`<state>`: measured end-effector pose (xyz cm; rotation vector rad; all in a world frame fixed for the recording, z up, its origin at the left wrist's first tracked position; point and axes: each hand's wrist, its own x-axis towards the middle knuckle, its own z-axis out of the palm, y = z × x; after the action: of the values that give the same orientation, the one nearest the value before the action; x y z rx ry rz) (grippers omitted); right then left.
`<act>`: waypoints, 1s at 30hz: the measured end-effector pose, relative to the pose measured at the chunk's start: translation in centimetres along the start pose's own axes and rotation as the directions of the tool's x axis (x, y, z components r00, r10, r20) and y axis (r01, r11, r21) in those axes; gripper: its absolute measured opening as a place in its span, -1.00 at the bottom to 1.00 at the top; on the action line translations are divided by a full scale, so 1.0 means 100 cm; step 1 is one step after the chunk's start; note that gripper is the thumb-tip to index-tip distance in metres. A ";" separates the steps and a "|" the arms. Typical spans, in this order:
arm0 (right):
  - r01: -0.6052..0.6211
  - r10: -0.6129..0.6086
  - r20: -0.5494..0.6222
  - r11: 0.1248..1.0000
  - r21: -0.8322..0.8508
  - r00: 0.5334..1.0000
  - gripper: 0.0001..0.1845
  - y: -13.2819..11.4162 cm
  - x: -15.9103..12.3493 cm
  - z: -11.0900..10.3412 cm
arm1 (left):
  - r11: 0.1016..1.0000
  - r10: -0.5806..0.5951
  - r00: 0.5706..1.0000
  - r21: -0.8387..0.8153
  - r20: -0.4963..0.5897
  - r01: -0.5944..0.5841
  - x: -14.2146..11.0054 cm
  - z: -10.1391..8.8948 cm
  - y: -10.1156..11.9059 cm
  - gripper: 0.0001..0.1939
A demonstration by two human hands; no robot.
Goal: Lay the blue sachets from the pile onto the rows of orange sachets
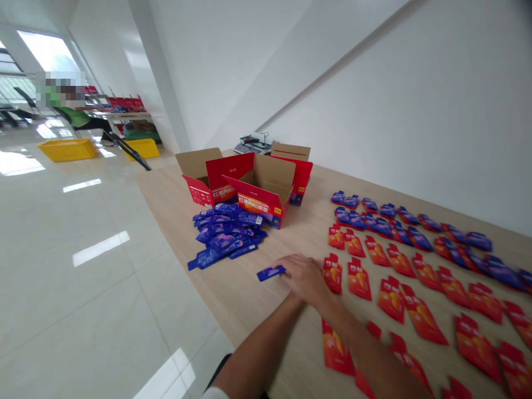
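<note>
My right hand lies over my left hand, low above the table. A blue drink pouch juts out leftward from between the two closed hands; its other end is covered by fingers. The left fingers are largely hidden behind the right hand. Beyond my hands, a heap of blue drink pouches lies in front of the open red cartons. Red drink pouches lie spread in rows just right of my right hand. Farther back in those rows, blue pouches rest on top of red ones.
Against the wall at the table's far end are small dark items. The table's left edge drops to a shiny tiled floor. Yellow bins stand on it, and a person in green sits near another table.
</note>
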<state>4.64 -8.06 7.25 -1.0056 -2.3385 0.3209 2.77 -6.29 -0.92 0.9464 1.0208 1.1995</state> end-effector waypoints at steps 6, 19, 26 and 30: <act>-0.050 0.028 -0.188 0.992 -0.116 0.982 -0.64 0.060 -0.056 -0.085 | 0.870 -0.249 0.921 -0.349 0.299 0.349 0.001 -0.011 0.021 -0.49; -0.348 0.530 -0.335 0.810 0.472 0.779 -0.62 0.096 -0.089 -0.085 | 0.892 -0.220 0.855 -0.257 0.471 0.371 -0.011 -0.004 0.015 -0.46; -0.384 0.679 0.122 0.250 0.889 0.724 -0.33 0.082 -0.100 -0.058 | 0.878 -0.210 0.872 -0.307 0.443 0.367 -0.020 0.002 0.025 -0.44; -0.386 0.600 0.107 0.360 0.849 0.793 -0.45 0.073 -0.104 -0.062 | 0.909 -0.213 0.886 -0.249 0.412 0.335 -0.018 0.001 0.024 -0.41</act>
<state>18.36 -10.61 4.98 -1.0967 -1.2518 1.3705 2.06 -7.76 1.61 0.7110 0.6059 0.8608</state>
